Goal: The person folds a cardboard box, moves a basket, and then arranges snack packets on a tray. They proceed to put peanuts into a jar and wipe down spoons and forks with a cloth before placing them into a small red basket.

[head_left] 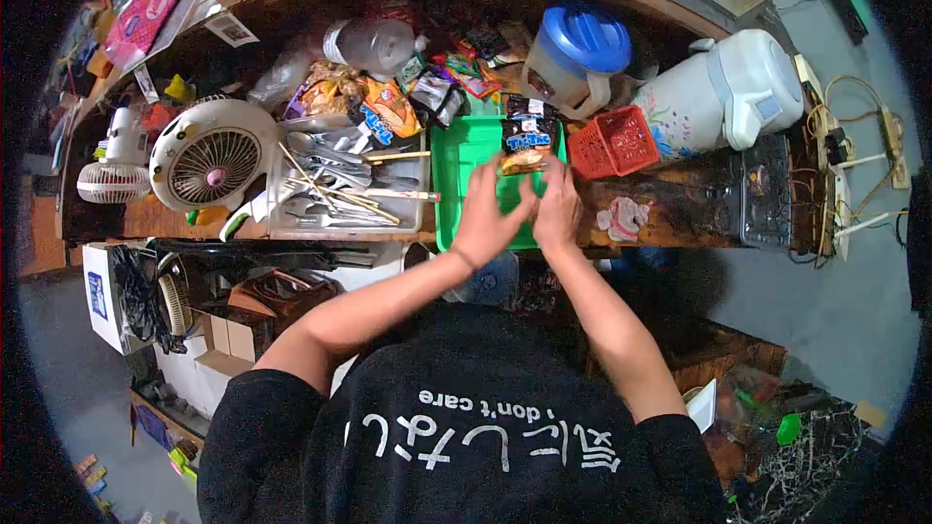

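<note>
My left hand (493,216) is over a green plastic tray (449,170), its fingers stretched out and its thumb apart. Its fingertips reach the left edge of a black snack packet (527,147) with blue lettering and a golden lower part. Beside the packet's lower right corner is my right hand (558,212), its fingers extended. Whether its fingertips touch the packet is hard to tell. Just behind it lies another dark packet (530,108), partly covered.
Left of the tray, a clear bin (413,202) holds spoons, forks and chopsticks. Fans (216,160) stand farther left. On the right are a red basket (614,143), a blue-lidded pitcher (585,44), a large thermos (714,92) and a crumpled cloth (624,219). Snack packs (388,109) pile behind.
</note>
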Tool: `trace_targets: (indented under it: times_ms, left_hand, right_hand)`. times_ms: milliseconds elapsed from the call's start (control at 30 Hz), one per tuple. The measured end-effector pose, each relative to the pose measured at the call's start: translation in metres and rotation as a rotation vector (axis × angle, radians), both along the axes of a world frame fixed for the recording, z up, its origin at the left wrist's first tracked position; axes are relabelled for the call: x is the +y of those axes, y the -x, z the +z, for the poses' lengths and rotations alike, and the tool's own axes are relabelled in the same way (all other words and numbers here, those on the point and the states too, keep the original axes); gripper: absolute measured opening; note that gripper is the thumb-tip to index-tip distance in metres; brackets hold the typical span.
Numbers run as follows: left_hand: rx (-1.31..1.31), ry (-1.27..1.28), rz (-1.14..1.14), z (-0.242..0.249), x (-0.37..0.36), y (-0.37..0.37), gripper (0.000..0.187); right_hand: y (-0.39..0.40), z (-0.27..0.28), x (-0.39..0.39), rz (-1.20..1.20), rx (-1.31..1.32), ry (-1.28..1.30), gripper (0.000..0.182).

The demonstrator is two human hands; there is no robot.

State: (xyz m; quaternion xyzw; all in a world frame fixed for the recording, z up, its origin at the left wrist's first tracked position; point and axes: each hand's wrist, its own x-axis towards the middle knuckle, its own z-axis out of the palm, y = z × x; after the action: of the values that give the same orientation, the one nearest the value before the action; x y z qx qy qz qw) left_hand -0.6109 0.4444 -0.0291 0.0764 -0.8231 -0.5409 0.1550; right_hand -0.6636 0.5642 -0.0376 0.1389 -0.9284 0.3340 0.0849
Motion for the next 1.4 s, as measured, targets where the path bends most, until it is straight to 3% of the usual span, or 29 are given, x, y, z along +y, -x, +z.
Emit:
trace_targets:
  times_ms: [67,133,200,267,333,400,433,467,533,567,600,633,667,700,733,800,833,867,900,1000,1067,1133,1167,1233,1267,1333,1400]
  left_hand:
    - [0.074,-0.007,-0.181,0.044,-0.027,-0.023,0.053]
    - [0.316,0.358,-0.109,0.051,-0.071,-0.021,0.044]
    - [0.241,0.432,-0.003,0.065,-0.119,-0.003,0.045]
    - [0.199,0.704,0.152,0.058,-0.16,0.024,0.046]
    - [0.055,0.735,0.106,0.045,-0.188,0.036,0.051]
    - [0.055,0.717,0.107,0.037,-0.204,0.041,0.052]
    - [-0.015,0.693,0.038,0.039,-0.207,0.041,0.05]
    - [-0.082,0.666,-0.03,0.042,-0.209,0.042,0.048]
    - [-0.031,0.594,-0.026,0.047,-0.211,0.038,0.042]
    - [0.031,0.547,0.014,0.045,-0.214,0.036,0.04]
    - [0.091,0.501,0.053,0.043,-0.216,0.035,0.037]
    - [0.17,0.445,0.047,0.05,-0.216,0.032,0.036]
    - [0.086,0.446,0.056,0.062,-0.218,0.026,0.035]
    - [0.068,0.342,0.067,0.069,-0.216,0.022,0.036]
    - [0.047,0.239,0.076,0.077,-0.214,0.017,0.037]
    - [0.092,-0.021,0.021,0.073,-0.209,0.011,0.044]
    - [0.009,-0.271,-0.029,0.082,-0.199,0.006,0.046]
    - [-0.077,-0.52,-0.079,0.092,-0.187,-0.002,0.047]
    - [-0.122,-0.56,-0.162,0.089,-0.183,-0.005,0.047]
    - [-0.317,-0.915,-0.246,0.081,-0.153,-0.017,0.036]
    - [-0.354,-0.987,-0.296,0.068,-0.133,-0.023,0.035]
    - [-0.347,-0.883,-0.336,0.055,-0.112,-0.033,0.031]
    - [-0.38,-0.799,-0.416,0.041,-0.108,-0.036,0.03]
    - [-0.385,-0.74,-0.492,0.05,-0.092,-0.044,0.028]
    - [-0.244,-0.438,-0.515,0.034,-0.089,-0.047,0.031]
    - [-0.167,-0.113,-0.416,0.033,-0.081,-0.055,0.034]
    - [-0.179,-0.103,-0.41,0.037,-0.074,-0.06,0.035]
  right_hand:
    - [0.0,0.011,-0.022,0.112,0.071,0.137,0.042]
    - [0.013,0.024,-0.049,0.216,0.048,0.098,0.041]
    - [0.036,0.028,-0.084,0.313,0.094,0.16,0.041]
    - [0.059,0.035,-0.111,0.439,0.043,-0.024,0.065]
    - [0.081,0.046,-0.134,0.52,-0.256,-0.244,0.079]
    - [0.097,0.039,-0.142,0.643,-0.255,-0.246,0.083]
    - [0.1,0.035,-0.142,0.66,-0.236,-0.2,0.071]
    - [0.104,0.031,-0.141,0.663,-0.237,-0.203,0.071]
    - [0.11,0.012,-0.134,0.654,-0.121,-0.193,0.055]
    - [0.109,0.0,-0.13,0.633,0.013,-0.036,0.041]
    - [0.103,0.01,-0.127,0.632,0.01,-0.041,0.041]
    - [0.091,0.033,-0.124,0.45,-0.133,0.03,0.04]
    - [0.079,0.045,-0.119,0.264,-0.272,0.101,0.038]
    - [0.07,0.042,-0.108,0.195,-0.121,0.267,0.035]
    - [0.066,0.038,-0.1,0.178,-0.147,0.505,0.036]
    - [0.043,0.042,-0.075,0.14,-0.719,1.26,0.041]
    - [0.032,0.039,-0.061,0.124,-0.711,1.267,0.041]
    - [0.022,0.034,-0.043,0.1,-0.871,1.369,0.043]
    - [0.013,0.03,-0.028,0.078,-1.034,1.468,0.046]
    - [-0.009,0.025,0.006,0.074,-1.13,1.643,0.045]
    - [-0.018,0.023,0.022,0.064,-1.117,1.66,0.037]
    - [-0.024,0.006,0.034,-0.328,-1.002,1.601,0.036]
    - [-0.028,0.004,0.035,-0.371,-0.94,1.481,0.04]
    - [-0.032,0.002,0.04,-0.329,-0.925,1.467,0.041]
    - [-0.033,0.001,0.042,-0.281,-0.913,1.446,0.042]
    - [-0.034,0.003,0.044,-0.272,-0.902,1.387,0.041]
    - [-0.031,0.007,0.042,-0.246,-0.879,1.262,0.039]
